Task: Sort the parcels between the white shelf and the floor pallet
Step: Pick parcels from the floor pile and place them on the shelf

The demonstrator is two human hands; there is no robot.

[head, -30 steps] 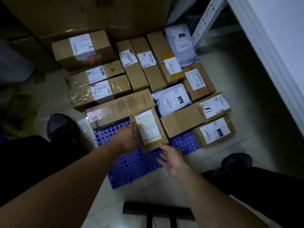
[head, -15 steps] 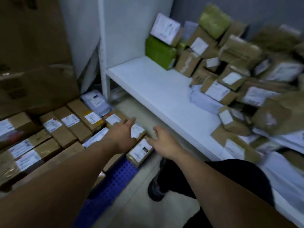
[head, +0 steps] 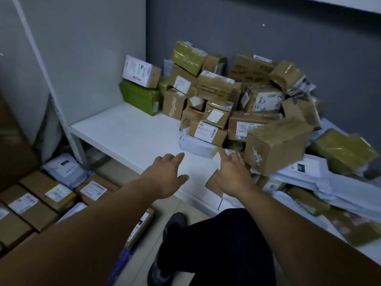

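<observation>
Cardboard parcels occupy both stations. On the white shelf a loose pile of parcels is heaped against the grey wall, with flat white mailers spilling toward the front edge at the right. The left part of the shelf surface carries only a green parcel with a labelled box on top of it. Below and to the left, sorted parcels lie in close rows, labels up, and a strip of the blue floor pallet shows beneath their near edge. I read the left hand as spread wide and holding nothing, hovering over the bare front of the shelf. The right hand lies across a small brown parcel at the shelf's front edge. Its index finger is extended and its thumb is hidden, so I cannot tell whether a grip has been made. I judge the task to be partly complete: several rows are laid on the pallet, but the bulk of the pile on the shelf remains to be sorted. The likely next item is the small brown parcel.
</observation>
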